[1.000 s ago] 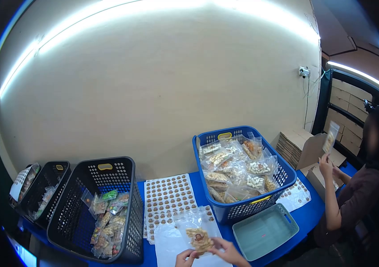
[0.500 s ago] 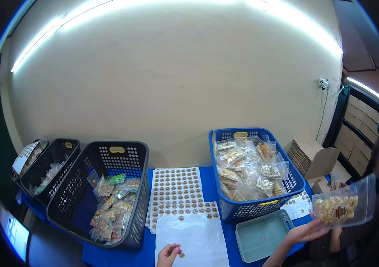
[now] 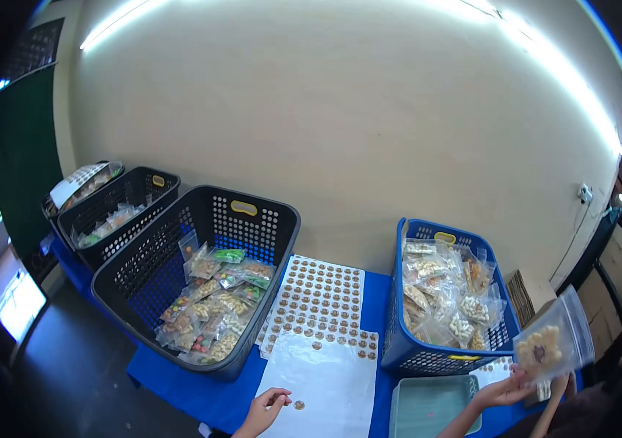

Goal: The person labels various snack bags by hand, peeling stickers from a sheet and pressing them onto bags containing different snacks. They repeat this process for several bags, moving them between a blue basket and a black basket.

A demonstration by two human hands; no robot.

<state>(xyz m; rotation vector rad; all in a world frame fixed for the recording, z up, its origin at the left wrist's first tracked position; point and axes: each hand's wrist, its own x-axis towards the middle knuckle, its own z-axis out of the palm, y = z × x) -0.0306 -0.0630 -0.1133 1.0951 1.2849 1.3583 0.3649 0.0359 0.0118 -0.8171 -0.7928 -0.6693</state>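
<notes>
My left hand (image 3: 271, 410) is low over a white sticker sheet (image 3: 311, 379), its fingers bent together in a pinch. A small round brown sticker (image 3: 299, 405) shows at the fingertips; its contact with them is hard to make out. On the right, my right hand (image 3: 504, 390) grips a clear plastic bag (image 3: 544, 350) of pale snack pieces by its lower edge, holding it raised and tilted. A brown round label sits on the bag's front. Below and left of that hand is a pale green tray (image 3: 439, 383).
Black baskets (image 3: 252, 241) with snack bags stand left, and a blue basket (image 3: 420, 354) of bags right. Full sticker sheets (image 3: 322, 288) lie between them on a blue tablecloth (image 3: 375, 292). A co-worker's hand (image 3: 561, 387) is close at right, near cardboard (image 3: 530, 292).
The camera view has turned left and tilted. The raised bag has turned more edge-on and blurred, still in my right hand. My left hand has stayed by the round sticker over the sheet.
</notes>
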